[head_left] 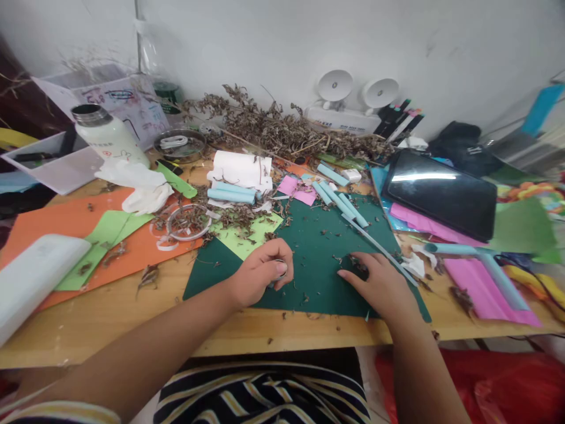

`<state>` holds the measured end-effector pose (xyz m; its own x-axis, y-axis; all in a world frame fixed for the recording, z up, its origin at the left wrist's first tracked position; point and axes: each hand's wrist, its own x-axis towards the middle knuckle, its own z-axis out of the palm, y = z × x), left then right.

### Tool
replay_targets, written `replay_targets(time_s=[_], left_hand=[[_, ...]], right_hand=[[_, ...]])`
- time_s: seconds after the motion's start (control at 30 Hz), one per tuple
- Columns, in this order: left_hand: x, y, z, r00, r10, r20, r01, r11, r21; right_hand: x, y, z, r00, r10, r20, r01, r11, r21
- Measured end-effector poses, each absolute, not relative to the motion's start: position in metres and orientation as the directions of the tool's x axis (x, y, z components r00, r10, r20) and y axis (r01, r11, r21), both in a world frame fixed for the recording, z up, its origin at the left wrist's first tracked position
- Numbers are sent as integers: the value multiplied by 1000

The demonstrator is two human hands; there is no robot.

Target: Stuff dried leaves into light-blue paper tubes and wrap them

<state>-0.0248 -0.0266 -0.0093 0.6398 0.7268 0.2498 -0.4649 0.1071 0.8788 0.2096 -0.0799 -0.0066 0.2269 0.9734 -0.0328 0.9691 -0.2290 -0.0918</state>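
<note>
My left hand [263, 270] is closed in a fist above the front of the dark green mat [309, 253]. A small shiny rim shows at its thumb, but the thing inside is mostly hidden. Over the mat's right part, my right hand [380, 281] is open, thumb and fingers curved apart around some dark dried leaf bits [358, 265]. Leaf crumbs lie scattered over the mat between both hands. Light blue paper tubes [351, 209] rest toward the mat's back edge, and a thin clear strip [379, 247] slants down just behind my right hand.
Dried branches [273, 126] pile along the wall. At left are an open bottle [110, 135], orange paper [110, 253], a white case [37, 277] and a tape ring [189, 222]. A black tablet [441, 194] and pink paper [485, 291] lie right. White paper rolls [241, 168] sit behind.
</note>
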Motion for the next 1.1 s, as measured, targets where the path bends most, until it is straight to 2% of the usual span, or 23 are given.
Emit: replay_targets(time_s=[0.13, 0.3, 0.5, 0.6, 0.67, 0.73, 0.83, 0.9, 1.0, 1.1], left_hand=[[-24, -25, -11, 641, 725, 251, -461, 103, 881], [-23, -26, -10, 633, 736, 240, -430, 77, 899], [-21, -26, -6, 615, 744, 261, -395, 4, 919], [-20, -26, -5, 611, 747, 263, -375, -20, 927], [-20, -26, -4, 612, 745, 265, -371, -25, 928], [-20, -25, -5, 615, 743, 263, -371, -21, 928], [-21, -25, -7, 613, 735, 289, -390, -37, 920], [-22, -24, -8, 609, 728, 315, -402, -59, 914], [-22, -24, -12, 598, 725, 342, -407, -93, 909], [-22, -24, -14, 586, 725, 361, -408, -120, 905]], right_hand=[[203, -77, -11, 230, 973, 30, 973, -229, -27], [194, -74, -11, 205, 977, 56, 977, -202, -64], [189, -70, -6, 135, 990, 34, 986, -137, 99], [197, -67, -9, 77, 997, -2, 992, -77, 100], [203, -66, -8, 46, 999, 5, 999, -46, -2], [203, -68, -1, 48, 996, 71, 978, -32, -205], [189, -73, 18, 159, 952, 260, 831, 12, -556], [169, -76, 31, 225, 890, 397, 694, 140, -706], [134, -74, 42, 150, 858, 491, 517, 356, -779], [106, -66, 43, -26, 887, 460, 460, 419, -783]])
